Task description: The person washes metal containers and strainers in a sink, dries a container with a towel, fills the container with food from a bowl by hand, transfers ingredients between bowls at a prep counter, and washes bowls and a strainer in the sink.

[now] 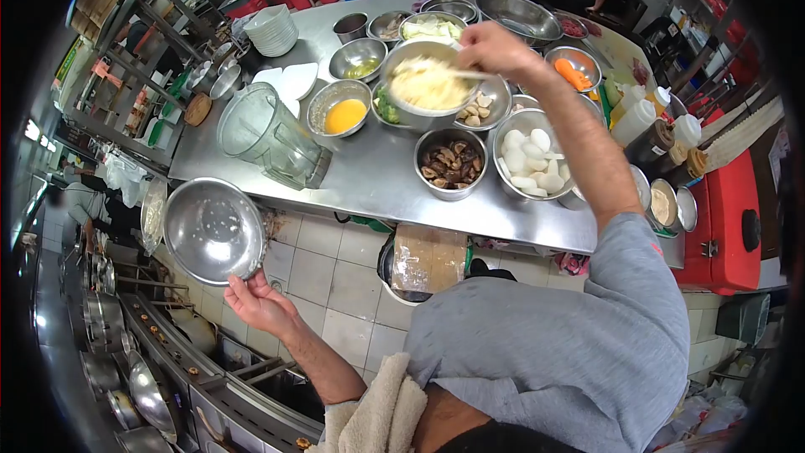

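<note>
My left hand [262, 302] grips the lower rim of a round metal bowl [214, 231], tilted toward me in front of the counter, with a few pale smears inside. Above the counter's middle, my right hand [496, 50] is closed at the right rim of another metal bowl [423, 113]. That bowl holds blurred, pale yellow shredded food [428, 82]. A pale stick-like handle [470, 75] lies across its rim just below my fingers; whether they hold it, I cannot tell. Broccoli [386, 107] shows beside this bowl, and a bowl of beaten egg [345, 116] stands left of it.
A clear blender jug [268, 134] lies on the steel counter [369, 176]. Bowls of mushrooms [453, 165], peeled white eggs [534, 159] and carrots [573, 75] crowd the middle and right. Squeeze bottles [635, 123] stand far right; stacked white bowls [272, 31] stand at left. Stoves [193, 344] run behind.
</note>
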Motion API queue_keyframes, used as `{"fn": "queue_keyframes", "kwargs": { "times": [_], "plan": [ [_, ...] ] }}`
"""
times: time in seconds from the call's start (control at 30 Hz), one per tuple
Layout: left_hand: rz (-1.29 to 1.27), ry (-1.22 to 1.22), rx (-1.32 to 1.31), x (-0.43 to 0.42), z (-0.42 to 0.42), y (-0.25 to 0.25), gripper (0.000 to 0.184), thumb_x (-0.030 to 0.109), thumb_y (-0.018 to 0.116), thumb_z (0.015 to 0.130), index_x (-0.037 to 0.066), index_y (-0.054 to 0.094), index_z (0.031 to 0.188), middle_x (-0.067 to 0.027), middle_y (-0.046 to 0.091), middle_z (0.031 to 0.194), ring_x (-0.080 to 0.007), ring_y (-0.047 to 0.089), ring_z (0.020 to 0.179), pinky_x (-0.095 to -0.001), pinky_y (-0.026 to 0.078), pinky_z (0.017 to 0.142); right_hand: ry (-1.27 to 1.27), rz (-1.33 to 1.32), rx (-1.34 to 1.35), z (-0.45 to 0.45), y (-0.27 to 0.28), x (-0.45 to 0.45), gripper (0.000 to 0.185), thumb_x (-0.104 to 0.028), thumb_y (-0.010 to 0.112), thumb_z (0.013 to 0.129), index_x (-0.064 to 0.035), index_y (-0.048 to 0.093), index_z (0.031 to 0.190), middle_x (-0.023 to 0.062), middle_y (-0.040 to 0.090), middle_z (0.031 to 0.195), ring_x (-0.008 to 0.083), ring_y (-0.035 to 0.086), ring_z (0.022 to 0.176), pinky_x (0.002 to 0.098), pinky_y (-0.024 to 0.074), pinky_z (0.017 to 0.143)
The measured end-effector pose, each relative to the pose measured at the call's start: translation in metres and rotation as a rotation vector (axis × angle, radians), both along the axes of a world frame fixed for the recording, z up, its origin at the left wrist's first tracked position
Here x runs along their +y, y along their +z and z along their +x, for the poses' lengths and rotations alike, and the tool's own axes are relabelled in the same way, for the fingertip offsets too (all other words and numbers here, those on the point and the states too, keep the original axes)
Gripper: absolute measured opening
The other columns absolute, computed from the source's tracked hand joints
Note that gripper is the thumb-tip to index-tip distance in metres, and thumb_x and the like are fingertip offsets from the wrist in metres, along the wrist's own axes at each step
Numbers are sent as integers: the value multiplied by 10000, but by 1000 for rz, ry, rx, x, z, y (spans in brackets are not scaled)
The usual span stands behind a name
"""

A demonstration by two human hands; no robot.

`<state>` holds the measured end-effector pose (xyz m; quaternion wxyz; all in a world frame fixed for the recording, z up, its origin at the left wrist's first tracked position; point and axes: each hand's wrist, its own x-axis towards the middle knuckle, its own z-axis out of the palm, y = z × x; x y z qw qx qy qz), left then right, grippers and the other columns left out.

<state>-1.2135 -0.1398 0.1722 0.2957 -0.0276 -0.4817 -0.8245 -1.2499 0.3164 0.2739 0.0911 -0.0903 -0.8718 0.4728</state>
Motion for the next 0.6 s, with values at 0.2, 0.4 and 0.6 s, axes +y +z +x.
{"fn": "queue_keyframes", "kwargs": {
  "times": [0.2,0.4,0.6],
  "plan": [
    [-14,-54,-140,22,12,-28,112,111,471,900,18,426,858,-100,549,827,-161,560,724,-295,488,671,-215,9,101,-3,-11,121,69,-43,583,666,-32,516,680,21,514,561,81,454,451,233,341,391],
    [-110,-332,-461,70,9,-103,95,84,505,869,38,465,796,-88,566,813,-143,578,662,-266,522,615,-473,136,174,-36,-75,200,91,-89,611,634,-19,560,661,104,590,598,167,575,494,302,444,435],
    [-124,-312,-593,134,-18,-137,138,119,490,895,32,427,807,-98,565,798,-168,599,690,-318,557,670,-480,33,136,-45,-89,209,125,-115,622,626,-14,563,671,115,594,609,199,587,552,330,460,508]
  ]
}}
